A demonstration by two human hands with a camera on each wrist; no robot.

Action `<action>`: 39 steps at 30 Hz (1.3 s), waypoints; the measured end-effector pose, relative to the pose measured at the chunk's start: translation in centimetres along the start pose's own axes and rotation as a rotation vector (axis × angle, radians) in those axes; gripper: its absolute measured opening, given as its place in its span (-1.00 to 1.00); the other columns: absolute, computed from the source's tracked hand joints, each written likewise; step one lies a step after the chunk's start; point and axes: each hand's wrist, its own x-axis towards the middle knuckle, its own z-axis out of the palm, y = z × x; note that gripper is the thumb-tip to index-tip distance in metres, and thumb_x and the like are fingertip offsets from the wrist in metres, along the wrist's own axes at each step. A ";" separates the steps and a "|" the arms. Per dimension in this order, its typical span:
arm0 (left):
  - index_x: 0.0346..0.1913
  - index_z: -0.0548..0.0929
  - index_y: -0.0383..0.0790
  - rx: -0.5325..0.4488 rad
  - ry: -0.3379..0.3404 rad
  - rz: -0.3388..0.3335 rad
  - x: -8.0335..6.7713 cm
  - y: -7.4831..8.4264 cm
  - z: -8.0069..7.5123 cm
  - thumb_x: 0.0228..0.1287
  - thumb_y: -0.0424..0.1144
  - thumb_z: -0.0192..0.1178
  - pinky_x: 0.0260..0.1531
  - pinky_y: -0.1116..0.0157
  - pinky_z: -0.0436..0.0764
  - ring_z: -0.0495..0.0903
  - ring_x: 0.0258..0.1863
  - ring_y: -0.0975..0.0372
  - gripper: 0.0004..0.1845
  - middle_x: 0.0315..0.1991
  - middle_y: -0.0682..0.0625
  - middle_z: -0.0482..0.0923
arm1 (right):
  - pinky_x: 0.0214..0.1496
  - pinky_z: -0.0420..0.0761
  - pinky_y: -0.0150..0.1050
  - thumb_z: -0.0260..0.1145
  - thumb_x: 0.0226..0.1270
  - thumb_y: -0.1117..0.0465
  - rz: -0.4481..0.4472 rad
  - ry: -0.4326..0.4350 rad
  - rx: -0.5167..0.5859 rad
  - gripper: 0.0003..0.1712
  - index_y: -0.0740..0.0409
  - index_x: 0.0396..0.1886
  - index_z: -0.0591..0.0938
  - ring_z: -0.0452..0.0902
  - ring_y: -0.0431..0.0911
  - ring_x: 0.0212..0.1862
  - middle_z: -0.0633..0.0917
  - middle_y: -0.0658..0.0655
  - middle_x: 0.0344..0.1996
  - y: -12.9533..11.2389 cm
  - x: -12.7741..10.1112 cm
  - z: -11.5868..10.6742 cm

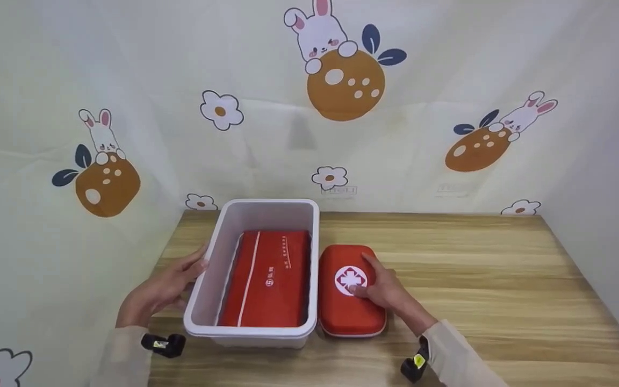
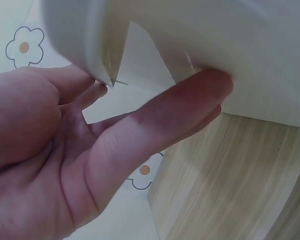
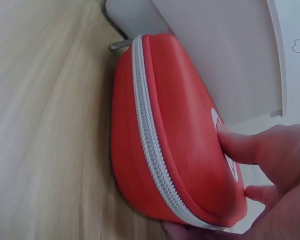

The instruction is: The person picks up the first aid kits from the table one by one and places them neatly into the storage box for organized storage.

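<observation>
A red zippered first-aid case [image 1: 336, 309] with a white cross emblem lies on the table, close beside the right wall of a white plastic bin [image 1: 253, 331]. My right hand [image 1: 387, 293] grips this case, thumb on its lid near the emblem and fingers along its side. In the right wrist view the case's white zipper [image 3: 150, 135] shows, with the hand [image 3: 280, 170] at its end. My left hand [image 1: 164, 287] touches the bin's left outer side below the rim, fingers fairly straight in the left wrist view. Inside the bin rests a larger red case [image 1: 282, 290] with white lettering.
The wood-grain table [image 1: 465, 269] extends to the right of the first-aid case. A pale curtain [image 1: 266, 156] printed with rabbits, oranges and flowers stands along the back and sides. Each wrist carries a small black camera.
</observation>
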 end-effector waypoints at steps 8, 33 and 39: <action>0.61 -0.10 0.28 -0.004 -0.008 0.001 0.0 -0.2 0.1 0.50 0.11 0.03 -0.17 -0.07 0.76 0.58 0.09 -0.04 -0.23 0.34 -0.34 0.30 | 0.36 0.45 0.18 0.56 0.04 0.31 0.017 0.024 0.003 -0.03 0.18 0.48 0.34 0.41 0.30 0.20 0.50 0.57 0.16 -0.2 -0.3 -0.2; 0.60 -0.06 0.31 0.007 0.028 -0.041 -0.2 0.0 0.1 0.49 0.12 0.04 -0.15 -0.03 0.77 0.58 0.09 -0.04 -0.25 0.32 -0.33 0.34 | 0.39 0.47 0.08 0.43 0.23 0.39 0.059 -0.004 0.257 -0.06 0.21 0.55 0.19 0.44 0.19 0.24 0.42 0.48 0.34 0.8 -0.2 -2.0; 0.60 -0.08 0.30 -0.001 0.007 -0.008 -0.1 0.0 0.1 0.49 0.11 0.05 -0.17 -0.06 0.76 0.57 0.07 -0.05 -0.24 0.32 -0.34 0.33 | 0.25 0.58 -0.07 0.36 0.28 0.43 0.071 -0.045 0.344 -0.07 0.20 0.57 0.13 0.53 0.11 0.13 0.48 0.49 0.26 0.4 -0.3 -3.3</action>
